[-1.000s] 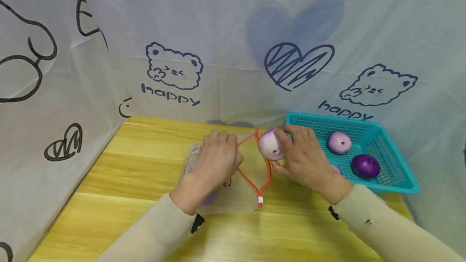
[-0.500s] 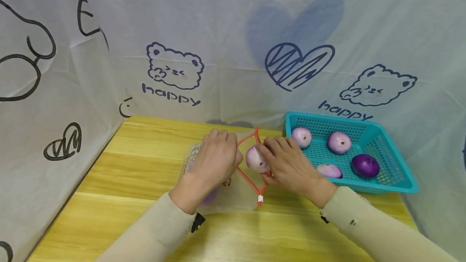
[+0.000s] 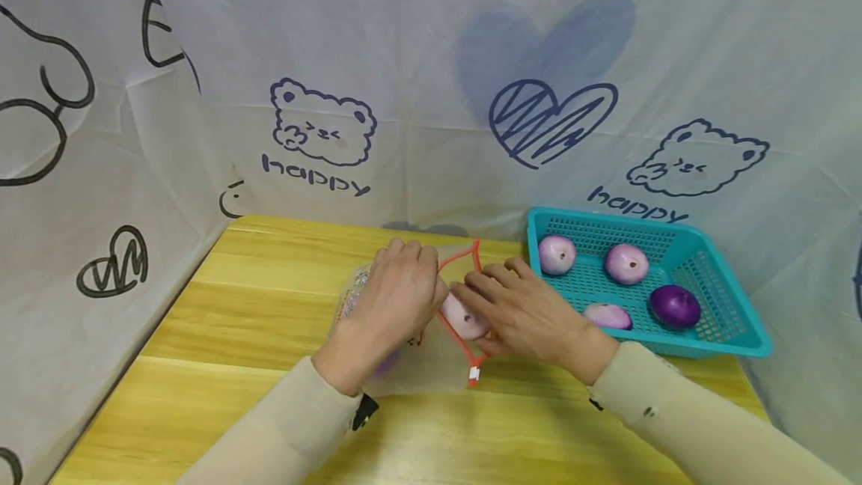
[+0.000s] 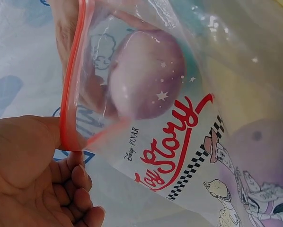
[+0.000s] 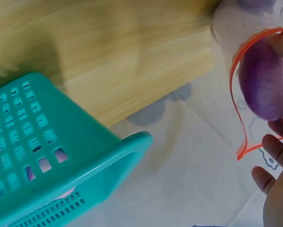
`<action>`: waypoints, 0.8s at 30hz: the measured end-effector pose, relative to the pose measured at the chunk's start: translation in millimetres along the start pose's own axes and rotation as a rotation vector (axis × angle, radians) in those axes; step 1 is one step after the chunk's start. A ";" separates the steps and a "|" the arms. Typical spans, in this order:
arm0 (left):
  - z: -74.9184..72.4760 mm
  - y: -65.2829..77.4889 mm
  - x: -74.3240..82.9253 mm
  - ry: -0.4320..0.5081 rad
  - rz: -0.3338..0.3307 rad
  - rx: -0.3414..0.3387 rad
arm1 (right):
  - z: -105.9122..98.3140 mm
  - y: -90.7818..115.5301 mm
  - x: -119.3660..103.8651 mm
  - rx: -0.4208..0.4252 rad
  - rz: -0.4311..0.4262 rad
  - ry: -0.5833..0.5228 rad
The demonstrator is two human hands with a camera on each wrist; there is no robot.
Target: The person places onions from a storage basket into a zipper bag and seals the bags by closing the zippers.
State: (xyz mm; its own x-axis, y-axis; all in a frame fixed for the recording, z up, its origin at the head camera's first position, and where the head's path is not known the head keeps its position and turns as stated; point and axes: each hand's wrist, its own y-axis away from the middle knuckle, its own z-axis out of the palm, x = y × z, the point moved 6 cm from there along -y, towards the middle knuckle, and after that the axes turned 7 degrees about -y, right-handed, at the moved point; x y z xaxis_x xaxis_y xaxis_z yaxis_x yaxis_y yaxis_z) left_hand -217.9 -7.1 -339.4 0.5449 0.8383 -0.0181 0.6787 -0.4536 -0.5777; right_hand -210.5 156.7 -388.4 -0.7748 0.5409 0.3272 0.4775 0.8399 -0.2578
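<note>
Currently, a clear bag (image 3: pixel 434 373) is being held over a wooden desk (image 3: pixel 202 388), its red rim (image 4: pixel 71 75) being pinched by the left hand (image 3: pixel 397 294). Within the bag's mouth, a peeled onion (image 3: pixel 462 319) is being gripped by the right hand (image 3: pixel 525 313). Another onion (image 4: pixel 248 139) is being seen through the plastic. To the right, four more onions (image 3: pixel 627 265) are being held in a teal basket (image 3: pixel 694 347).
</note>
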 end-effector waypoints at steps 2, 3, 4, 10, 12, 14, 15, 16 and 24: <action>0.3 0.0 -0.5 0.002 0.000 -0.003 | -0.4 0.5 -1.4 0.011 -0.016 -0.003; 0.2 0.1 -0.6 0.002 0.003 0.002 | -0.7 1.0 -1.4 0.016 -0.017 -0.006; 0.3 0.2 -0.8 0.001 0.006 0.006 | -0.7 1.4 -0.7 0.023 -0.012 -0.008; -1.7 -0.2 -2.0 0.011 0.013 0.046 | 0.4 9.2 12.5 0.135 0.136 -0.043; -3.0 -0.7 -3.0 0.017 0.010 0.060 | 2.9 12.9 15.3 0.168 0.196 -0.045; -4.8 -1.1 -3.9 0.023 0.004 0.072 | 7.6 15.7 15.4 0.168 0.250 -0.045; -6.0 -1.3 -4.3 0.026 0.001 0.079 | 10.4 16.6 14.7 0.159 0.276 -0.052; -7.2 -1.5 -4.7 0.026 -0.004 0.086 | 13.3 16.9 13.6 0.141 0.306 -0.072; -25.4 -0.9 3.0 -0.018 -0.003 0.169 | 13.8 7.0 15.1 0.090 0.569 -0.516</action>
State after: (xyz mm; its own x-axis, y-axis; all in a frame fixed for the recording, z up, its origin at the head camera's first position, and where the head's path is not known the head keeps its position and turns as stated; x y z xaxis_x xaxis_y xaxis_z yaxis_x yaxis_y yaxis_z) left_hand -204.4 -11.9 -318.2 0.5334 0.8453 -0.0299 0.5869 -0.3954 -0.7065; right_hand -224.6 170.2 -397.8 -0.5256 0.7810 -0.3374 0.8418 0.4200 -0.3392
